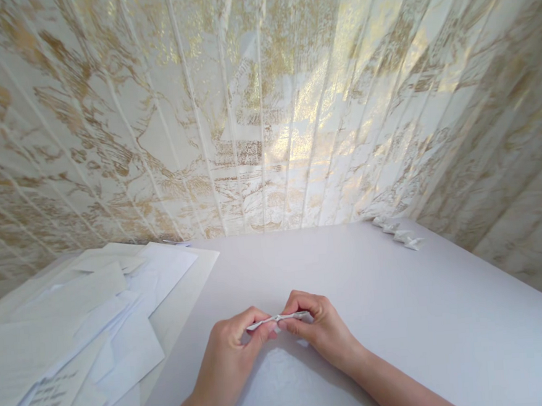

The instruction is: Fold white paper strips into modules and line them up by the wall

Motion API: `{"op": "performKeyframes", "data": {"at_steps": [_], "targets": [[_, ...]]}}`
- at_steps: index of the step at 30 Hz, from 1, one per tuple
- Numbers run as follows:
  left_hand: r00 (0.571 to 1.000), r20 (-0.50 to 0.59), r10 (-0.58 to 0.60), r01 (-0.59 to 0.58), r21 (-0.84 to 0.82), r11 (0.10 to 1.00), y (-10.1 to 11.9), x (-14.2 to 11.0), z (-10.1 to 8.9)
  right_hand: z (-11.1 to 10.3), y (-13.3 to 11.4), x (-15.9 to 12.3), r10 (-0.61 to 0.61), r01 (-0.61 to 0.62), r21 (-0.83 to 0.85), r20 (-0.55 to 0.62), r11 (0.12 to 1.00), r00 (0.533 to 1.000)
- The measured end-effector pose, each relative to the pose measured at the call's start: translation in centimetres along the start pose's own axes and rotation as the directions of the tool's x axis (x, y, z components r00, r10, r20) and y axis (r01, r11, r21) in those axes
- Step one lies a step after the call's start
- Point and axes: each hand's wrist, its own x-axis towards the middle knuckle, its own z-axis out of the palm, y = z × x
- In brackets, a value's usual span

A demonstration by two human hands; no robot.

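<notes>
A small piece of folded white paper (277, 318) is held just above the white table, stretched sideways between my two hands. My left hand (235, 348) pinches its left end between thumb and fingers. On the other side, my right hand (319, 329) grips the right end the same way, thumb below and fingers above. The fingertips nearly meet at the paper's middle. Much of the paper is hidden by the fingers, so its full folded shape cannot be made out.
Loose white sheets (122, 337), some with writing, lie in a heap on the left of the table (400, 317). Several small folded paper figures (401, 235) stand in a row at the back right. A wall with gold-patterned covering (257, 136) rises behind the table.
</notes>
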Motion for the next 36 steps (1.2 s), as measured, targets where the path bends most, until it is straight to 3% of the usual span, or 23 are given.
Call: {"op": "performKeyframes", "data": {"at_steps": [7,15,23,29,36], "targets": [[0.997,-0.011,0.079,-0.076,0.186,0.980,-1.6,0.5,-0.6,-0.6,0.9,0.3,-0.016,0.014,-0.085,-0.021,0.996,1.000],[0.991,0.026,0.133,-0.134,0.344,0.929,-1.6,-0.1,0.9,-0.6,0.5,0.0,-0.125,0.127,-0.248,0.023,0.960,0.992],[0.995,-0.005,0.101,-0.089,0.430,0.898,-1.0,-0.4,0.6,-0.3,0.5,-0.2,-0.150,0.154,-0.350,0.037,0.924,0.988],[0.999,-0.033,-0.003,0.020,0.514,0.858,-0.6,0.2,-0.2,-0.3,0.0,-0.4,-0.172,0.184,-0.430,0.065,0.884,0.983],[1.000,-0.024,-0.009,0.021,0.568,0.823,-0.2,0.3,0.5,1.4,-0.8,-0.9,-0.126,0.134,-0.545,0.053,0.828,0.991]]}}
